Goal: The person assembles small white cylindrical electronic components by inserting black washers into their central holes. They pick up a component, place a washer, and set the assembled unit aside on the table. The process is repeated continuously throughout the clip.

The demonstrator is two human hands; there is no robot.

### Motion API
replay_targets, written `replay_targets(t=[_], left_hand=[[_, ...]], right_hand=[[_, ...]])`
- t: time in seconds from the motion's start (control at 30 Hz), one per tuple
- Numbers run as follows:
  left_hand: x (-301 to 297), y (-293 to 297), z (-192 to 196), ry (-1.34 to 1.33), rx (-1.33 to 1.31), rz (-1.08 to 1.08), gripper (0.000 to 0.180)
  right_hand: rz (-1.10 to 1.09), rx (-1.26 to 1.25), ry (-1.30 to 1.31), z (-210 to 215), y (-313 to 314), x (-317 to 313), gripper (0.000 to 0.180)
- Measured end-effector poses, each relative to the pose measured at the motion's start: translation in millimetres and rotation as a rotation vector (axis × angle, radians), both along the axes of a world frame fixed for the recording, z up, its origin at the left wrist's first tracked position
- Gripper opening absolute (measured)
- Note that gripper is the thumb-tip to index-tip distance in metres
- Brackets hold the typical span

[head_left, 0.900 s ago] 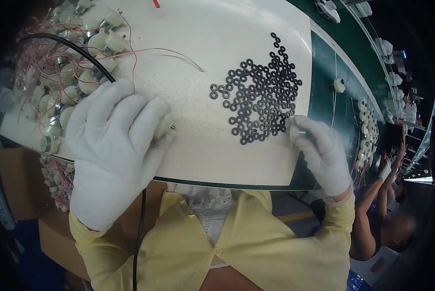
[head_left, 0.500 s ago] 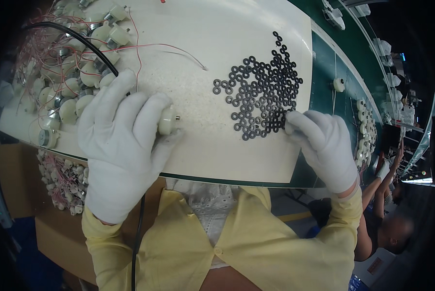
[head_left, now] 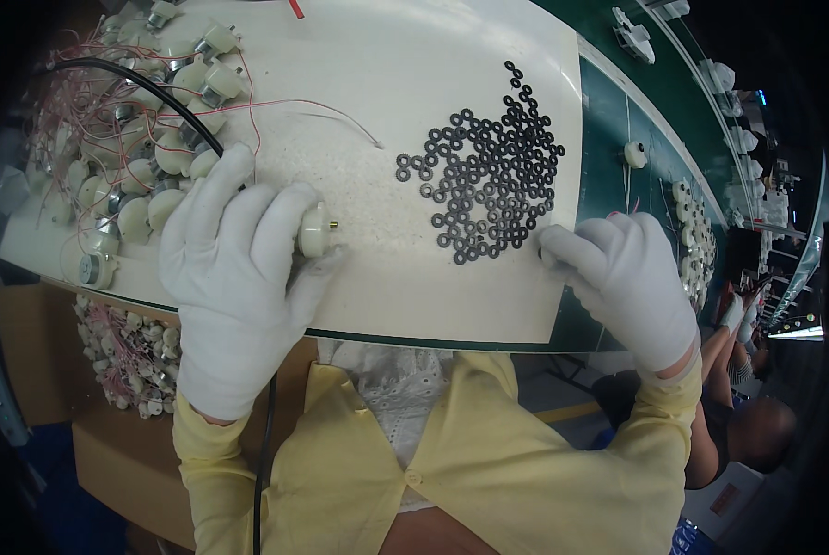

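Note:
My left hand (head_left: 239, 268), in a white glove, is closed around a small motor (head_left: 315, 230) with a round cream housing. The motor's thin metal shaft points right, toward the middle of the table. A black cable (head_left: 169, 97) runs in from the upper left to the fingers of that hand. My right hand (head_left: 618, 273), also gloved in white, has thumb and forefinger pinched together just above the tabletop. Whatever lies between those fingertips is hidden. Close to their left spreads a flat cluster of small black rings (head_left: 497, 176), apart from the fingers.
Cream motors with red and white wires (head_left: 151, 139) are heaped at the left. A cardboard box (head_left: 123, 453) with more motors stands below the white tabletop's (head_left: 414, 305) near edge. On the green surface at right lie a single motor (head_left: 635, 154) and a row of others (head_left: 696, 240). Another person (head_left: 752, 435) sits farther right.
My right hand has moved off the near right edge of the ring cluster, slightly toward me. My left hand has shifted a little right with the motor still in it. The view has moved slightly.

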State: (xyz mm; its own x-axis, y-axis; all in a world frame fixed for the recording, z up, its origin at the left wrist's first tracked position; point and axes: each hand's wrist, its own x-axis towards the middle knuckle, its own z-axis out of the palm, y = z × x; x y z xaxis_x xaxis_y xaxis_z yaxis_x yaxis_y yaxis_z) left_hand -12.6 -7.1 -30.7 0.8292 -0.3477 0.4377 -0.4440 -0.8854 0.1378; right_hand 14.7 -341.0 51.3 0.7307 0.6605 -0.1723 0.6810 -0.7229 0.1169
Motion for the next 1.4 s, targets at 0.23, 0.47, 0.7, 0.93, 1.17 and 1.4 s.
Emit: replay_targets(t=[0.23, 0.47, 0.7, 0.93, 1.17, 1.4], left_hand=[[-0.2, 0.9, 0.0, 0.012, -0.003, -0.004, 0.051], [-1.7, 1.8, -3.4, 0.029, -0.019, -0.005, 0.047], [-0.9, 1.6, -3.2, 0.046, -0.011, -0.005, 0.046], [-0.9, 0.7, -1.5, 0.051, -0.010, -0.012, 0.043], [1.9, -1.0, -2.1, 0.003, -0.044, -0.047, 0.049], [0.4, 2.6, -4.2, 0.005, -0.066, -0.066, 0.048]], right_hand=[[0.055, -0.007, -0.023, -2.7, 1.2, 1.9, 0.026], [-0.054, 0.169, 0.057, -13.5, -3.6, 0.0, 0.021], [-0.821, 0.765, 0.165, -56.0, -47.1, -20.4, 0.014], [-0.735, 0.497, -0.382, -57.1, -78.5, -27.9, 0.018], [-0.712, 0.718, -0.025, -46.3, -42.9, -38.1, 0.020], [-0.753, 0.688, -0.235, -64.1, -72.9, -16.8, 0.018]])
